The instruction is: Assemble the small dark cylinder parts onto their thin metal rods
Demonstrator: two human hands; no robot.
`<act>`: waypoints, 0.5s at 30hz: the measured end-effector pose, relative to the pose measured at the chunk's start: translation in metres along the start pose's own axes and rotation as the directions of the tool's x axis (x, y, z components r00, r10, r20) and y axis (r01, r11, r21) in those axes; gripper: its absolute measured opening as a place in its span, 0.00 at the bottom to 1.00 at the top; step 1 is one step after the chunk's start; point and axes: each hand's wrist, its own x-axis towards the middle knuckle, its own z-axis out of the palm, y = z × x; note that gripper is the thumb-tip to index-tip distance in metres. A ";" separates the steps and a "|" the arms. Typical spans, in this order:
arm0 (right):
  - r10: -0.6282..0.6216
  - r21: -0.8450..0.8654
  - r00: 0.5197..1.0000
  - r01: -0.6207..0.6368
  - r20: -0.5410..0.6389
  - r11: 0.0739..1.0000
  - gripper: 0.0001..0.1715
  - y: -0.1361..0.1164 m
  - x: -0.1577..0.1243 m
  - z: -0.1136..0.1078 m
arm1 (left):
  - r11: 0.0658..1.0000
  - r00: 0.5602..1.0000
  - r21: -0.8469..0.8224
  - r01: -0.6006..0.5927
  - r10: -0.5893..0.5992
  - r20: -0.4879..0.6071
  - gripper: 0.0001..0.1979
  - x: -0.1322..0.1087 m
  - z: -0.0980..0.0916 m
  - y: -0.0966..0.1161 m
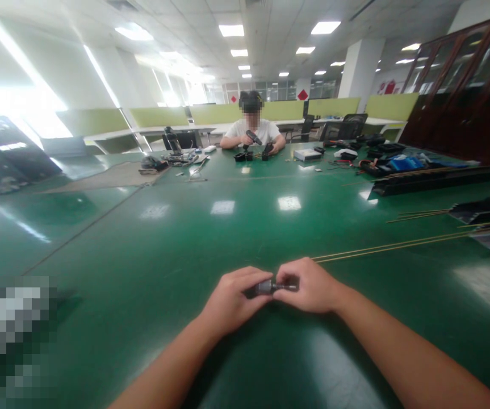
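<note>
A small grey metal cylinder with a thin shaft [264,287] is held just above or on the green table, its shaft pointing right. My left hand [236,289] closes around the cylinder's thick end, thumb and fingers on either side. The fingers of my right hand [306,286] curl in a pinch at the thin shaft, whose tip shows between thumb and forefinger. Both hands nearly meet at the middle of the part. The cylinder's left end is hidden by my left hand, and its exact kind is too small to tell.
Thin brass-coloured rods [368,250] lie beyond my right hand, reaching to dark metal channels [440,179] at the right. Across the table a person [253,130] holds a dark tool. Assorted parts and wires [398,162] are heaped at the far right, with more tools [176,156] at far left.
</note>
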 end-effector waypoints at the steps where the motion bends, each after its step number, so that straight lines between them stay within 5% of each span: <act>1: -0.035 -0.068 0.999 0.034 -0.006 0.997 0.08 -0.001 -0.001 0.000 | 1.000 1.000 -0.005 0.002 -0.002 0.002 0.11 0.000 0.001 0.001; 15: -0.162 -0.224 0.987 0.152 -0.025 0.963 0.08 -0.005 0.000 -0.002 | 0.999 0.998 0.033 0.019 -0.017 -0.055 0.11 0.000 0.004 -0.001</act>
